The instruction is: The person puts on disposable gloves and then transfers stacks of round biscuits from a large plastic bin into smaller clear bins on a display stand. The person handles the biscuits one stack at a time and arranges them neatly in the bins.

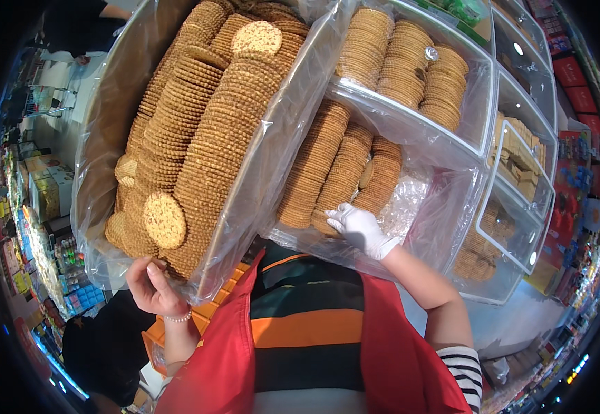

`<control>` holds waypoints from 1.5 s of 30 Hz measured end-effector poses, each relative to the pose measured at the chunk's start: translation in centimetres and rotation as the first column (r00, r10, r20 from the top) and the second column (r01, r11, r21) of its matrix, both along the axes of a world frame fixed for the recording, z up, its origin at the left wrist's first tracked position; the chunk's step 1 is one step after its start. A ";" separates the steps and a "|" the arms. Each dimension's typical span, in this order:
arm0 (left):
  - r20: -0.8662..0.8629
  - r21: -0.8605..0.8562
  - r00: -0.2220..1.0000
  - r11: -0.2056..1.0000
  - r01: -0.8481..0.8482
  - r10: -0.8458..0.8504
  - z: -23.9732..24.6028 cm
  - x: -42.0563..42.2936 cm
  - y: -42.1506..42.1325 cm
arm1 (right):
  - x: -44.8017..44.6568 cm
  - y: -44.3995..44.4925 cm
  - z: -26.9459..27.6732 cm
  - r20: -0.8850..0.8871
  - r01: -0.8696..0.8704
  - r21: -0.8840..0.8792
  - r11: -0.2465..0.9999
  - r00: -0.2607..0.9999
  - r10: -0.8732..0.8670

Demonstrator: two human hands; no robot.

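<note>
My right hand [359, 230], in a white glove, reaches into a clear plastic bin [440, 191]. Its fingertips touch the round biscuits [326, 223] at the near end of the middle row; the glove hides whether they grip one. Rows of thin, nut-studded biscuits [314, 165] stand on edge in that bin. My bare left hand [155, 290], with a beaded bracelet, is at the near edge of a large plastic-lined cardboard box [238, 202]. Its fingers are curled, and their hold on the rim or liner is unclear. Long stacks of similar biscuits [227, 134] fill the box; one loose biscuit [165, 220] lies flat on top.
Behind the near bin, another clear bin [478, 103] holds three stacks of biscuits. Lidded bins [517, 155] with wafer-like pieces stand to the right. Orange crates [214, 305] are below the box. A person [75, 26] and a shopping cart [46, 101] appear at upper left.
</note>
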State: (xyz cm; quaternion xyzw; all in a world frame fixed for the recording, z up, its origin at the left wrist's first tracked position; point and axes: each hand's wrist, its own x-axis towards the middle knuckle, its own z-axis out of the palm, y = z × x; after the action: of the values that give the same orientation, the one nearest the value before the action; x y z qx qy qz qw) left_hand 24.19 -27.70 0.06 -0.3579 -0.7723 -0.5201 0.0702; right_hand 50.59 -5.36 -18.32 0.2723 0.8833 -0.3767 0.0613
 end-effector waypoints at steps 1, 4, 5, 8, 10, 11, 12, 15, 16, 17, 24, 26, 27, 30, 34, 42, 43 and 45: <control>-0.004 -0.007 1.000 1.000 -0.011 0.011 0.0 0.0 0.0 | -0.2 0.3 0.0 0.035 -0.016 0.012 1.000 0.999 0.016; -0.004 -0.008 1.000 1.000 -0.027 0.027 0.0 0.0 -0.1 | -0.6 1.0 -0.2 -0.043 -0.032 0.079 0.996 0.998 0.036; -0.002 -0.006 1.000 1.000 -0.024 0.024 0.0 0.1 -0.1 | -0.6 1.0 -0.4 -0.028 -0.075 0.117 0.990 0.996 0.079; -0.003 0.001 1.000 1.000 -0.023 0.023 0.0 0.1 0.0 | -0.4 0.9 -1.0 -0.085 0.047 -0.093 0.995 0.995 -0.055; -0.002 0.001 1.000 1.000 -0.027 0.027 0.0 0.2 0.0 | -0.2 0.8 -1.4 -0.086 0.082 -0.101 0.991 0.992 -0.091; -0.001 0.001 1.000 1.000 -0.026 0.026 0.0 0.2 0.1 | -0.3 0.8 -1.6 -0.025 0.095 -0.124 0.988 0.995 -0.098; 0.003 0.006 1.000 1.000 -0.026 0.026 0.0 0.2 0.1 | -0.4 0.7 -1.6 -0.022 0.103 -0.128 0.986 0.994 -0.107; 0.002 0.006 1.000 1.000 -0.016 0.016 0.0 0.1 0.2 | -1.1 0.6 -1.5 0.010 0.137 -0.144 0.980 0.991 -0.137; -0.001 -0.006 1.000 1.000 -0.026 0.026 0.0 0.1 0.1 | -1.4 0.6 -1.3 -0.021 0.138 -0.141 0.980 0.990 -0.142; -0.003 -0.011 1.000 1.000 -0.028 0.028 0.0 0.1 0.1 | -1.6 0.7 -1.0 0.004 0.126 -0.166 0.978 0.992 -0.127; -0.009 -0.028 0.999 0.999 -0.032 0.031 0.0 -0.1 0.0 | 0.2 1.2 2.8 0.022 -0.097 -0.223 0.970 0.994 0.104; -0.007 -0.020 1.000 1.000 -0.022 0.022 -0.1 -0.3 0.1 | 0.2 0.2 3.9 -0.032 -0.189 0.025 0.982 0.981 0.190; -0.007 -0.005 1.000 1.000 -0.007 0.007 -0.1 -0.3 0.2 | 0.2 -0.1 4.5 0.018 -0.249 0.169 0.954 0.968 0.249; -0.011 -0.023 0.999 0.999 -0.040 0.040 -0.1 -0.2 0.3 | 0.6 0.4 5.9 -0.147 -0.105 0.116 0.988 0.982 0.122; -0.010 -0.026 0.999 0.999 -0.045 0.045 -0.2 -0.1 0.4 | 2.5 3.7 5.6 0.046 0.147 -0.049 0.988 0.988 -0.145; -0.011 -0.010 0.999 0.999 -0.032 0.031 0.0 -0.1 0.6 | 4.1 8.4 -2.1 0.042 0.770 -0.440 0.462 0.531 -0.846; -0.008 -0.002 0.999 0.999 -0.035 0.035 0.0 -0.1 0.6 | 4.2 8.7 -2.4 -0.011 0.743 -0.411 0.529 0.576 -0.817; -0.009 -0.007 0.999 0.999 -0.045 0.045 0.0 -0.1 0.5 | 4.1 9.0 -2.3 0.068 0.791 -0.309 0.528 0.572 -0.817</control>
State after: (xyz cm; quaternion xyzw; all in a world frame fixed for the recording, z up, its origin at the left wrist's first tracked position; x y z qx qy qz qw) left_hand 24.11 -27.18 0.06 -0.3430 -0.7816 -0.5141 0.0838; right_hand 54.71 3.64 -20.58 0.6190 0.5901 -0.5053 -0.1153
